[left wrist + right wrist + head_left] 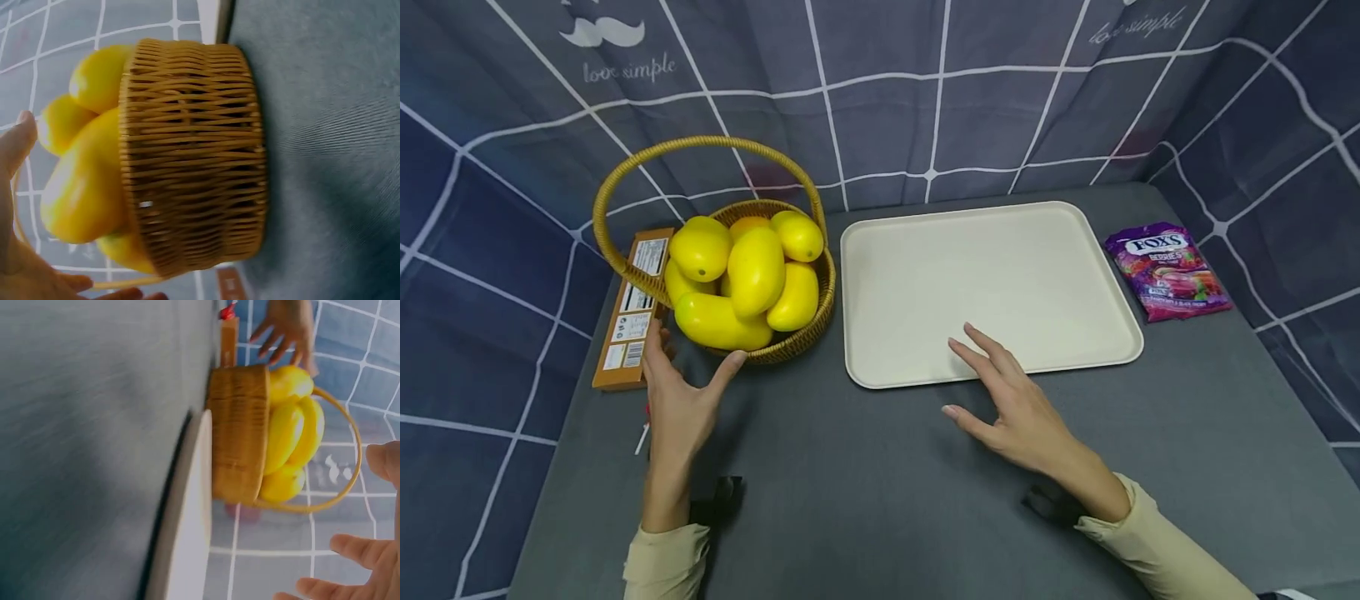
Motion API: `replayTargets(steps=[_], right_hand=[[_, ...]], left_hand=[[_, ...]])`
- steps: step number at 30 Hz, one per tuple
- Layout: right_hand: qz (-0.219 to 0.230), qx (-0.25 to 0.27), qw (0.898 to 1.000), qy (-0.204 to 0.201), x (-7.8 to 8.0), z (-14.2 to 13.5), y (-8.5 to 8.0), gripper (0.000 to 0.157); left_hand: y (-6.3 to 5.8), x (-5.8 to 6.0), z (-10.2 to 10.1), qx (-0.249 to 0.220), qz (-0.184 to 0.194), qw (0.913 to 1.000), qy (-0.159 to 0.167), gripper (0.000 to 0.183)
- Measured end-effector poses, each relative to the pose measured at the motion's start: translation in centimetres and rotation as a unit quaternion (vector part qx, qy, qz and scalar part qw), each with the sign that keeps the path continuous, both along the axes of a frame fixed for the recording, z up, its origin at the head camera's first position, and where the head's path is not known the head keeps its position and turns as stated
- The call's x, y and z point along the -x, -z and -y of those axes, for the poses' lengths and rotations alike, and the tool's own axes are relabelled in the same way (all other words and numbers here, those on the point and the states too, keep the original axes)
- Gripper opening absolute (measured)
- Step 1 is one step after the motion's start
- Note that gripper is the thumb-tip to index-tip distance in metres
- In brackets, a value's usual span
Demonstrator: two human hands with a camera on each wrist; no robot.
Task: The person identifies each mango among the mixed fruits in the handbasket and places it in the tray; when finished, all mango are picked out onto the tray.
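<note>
Both hands spread around a heaped fruit basket and a bare tray

Here's the left hand (681, 408), thumb and fingers parted in a wide curve at the near left of the wicker basket (812, 329), nothing in its grasp; whether a fingertip brushes the wicker, I cannot tell. Over to the right hand (1022, 412): fingers spread, holding nothing, poised above the near edge of the cream tray (985, 287).

Now the basket, and it's piled past its rim! Yellow fruits (756, 271) sit heaped under the tall arched handle (707, 143), with an orange fruit (749, 225) peeking out at the back. Just to its right lies the tray, bare inside its raised rim.

Left of the basket, an orange-brown box (627, 333) with white labels; near it, a white stick (642, 438) half hidden by the left wrist. Far right, a purple FOX'S bag (1172, 271) on the grey bench (865, 500), beside the gridded curtain (880, 125).

And the wrist cameras add plenty: the left brings up the basket's woven side wall, while the right catches a red piece (228, 311) by the box's end, mostly hidden in the head view.
</note>
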State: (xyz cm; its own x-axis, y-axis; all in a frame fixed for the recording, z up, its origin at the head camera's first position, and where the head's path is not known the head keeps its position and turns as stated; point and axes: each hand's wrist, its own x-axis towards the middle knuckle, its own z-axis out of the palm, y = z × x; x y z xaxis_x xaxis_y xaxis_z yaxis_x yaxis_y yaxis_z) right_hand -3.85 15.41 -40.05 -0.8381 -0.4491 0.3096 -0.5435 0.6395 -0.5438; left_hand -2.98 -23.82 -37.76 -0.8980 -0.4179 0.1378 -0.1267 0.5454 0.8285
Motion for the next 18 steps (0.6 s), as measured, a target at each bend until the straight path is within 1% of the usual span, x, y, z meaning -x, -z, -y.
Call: replayTargets(steps=[1, 3, 5, 8, 10, 12, 15, 18], right_hand=[[0.005, 0.009, 1.000, -0.012, 0.3, 0.6, -0.2, 0.081], [0.015, 0.024, 0.999, -0.033, 0.9, 1.7, -0.6, 0.082], [0.025, 0.042, 0.997, -0.057, 1.6, 3.2, -0.9, 0.082], [0.035, 0.069, 0.993, -0.085, 2.7, 5.5, -1.4, 0.082], [0.038, 0.086, 0.991, -0.099, 3.5, 7.0, -1.8, 0.083], [0.038, 0.097, 0.989, -0.108, 4.3, 8.5, -2.4, 0.085], [0.026, 0.106, 0.987, -0.121, 5.9, 10.5, -3.6, 0.088], [-0.016, 0.101, 0.984, -0.144, 7.8, 12.5, -4.7, 0.092]], left_hand=[[0.3, 0.4, 0.0, -0.009, 0.001, 0.9999, -0.006, 0.105], [1.1, 1.1, 0.0, -0.024, -0.012, 0.9995, -0.016, 0.107], [2.0, 1.3, 0.0, -0.035, -0.030, 0.9986, -0.025, 0.109], [3.4, 1.7, -0.1, -0.039, -0.051, 0.9974, -0.032, 0.110], [4.1, 1.8, -0.2, -0.039, -0.059, 0.9970, -0.030, 0.109], [4.5, 2.0, -0.2, -0.040, -0.068, 0.9965, -0.028, 0.107], [5.1, 2.2, 0.1, -0.038, -0.075, 0.9960, -0.030, 0.103], [5.7, 2.5, 0.4, -0.032, -0.074, 0.9961, -0.035, 0.100]])
